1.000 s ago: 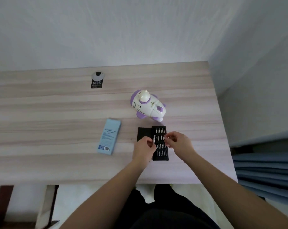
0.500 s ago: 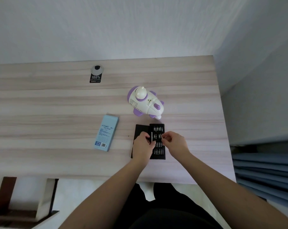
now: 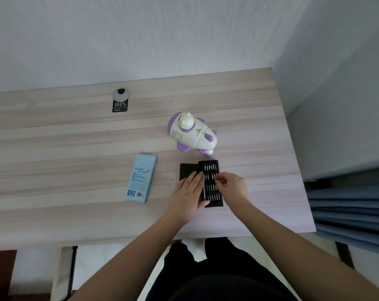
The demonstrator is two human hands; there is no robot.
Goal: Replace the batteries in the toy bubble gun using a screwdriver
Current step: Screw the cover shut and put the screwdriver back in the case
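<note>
Bubble gun is waiting unopened toward the table's far right, beyond the bit case; we are pressing our flat left hand on the case while our right hand is pinching a bit, which we judge needs seating next in the driver

On my bench lies a pale blue box, a black "100%" tag farther back.
</note>
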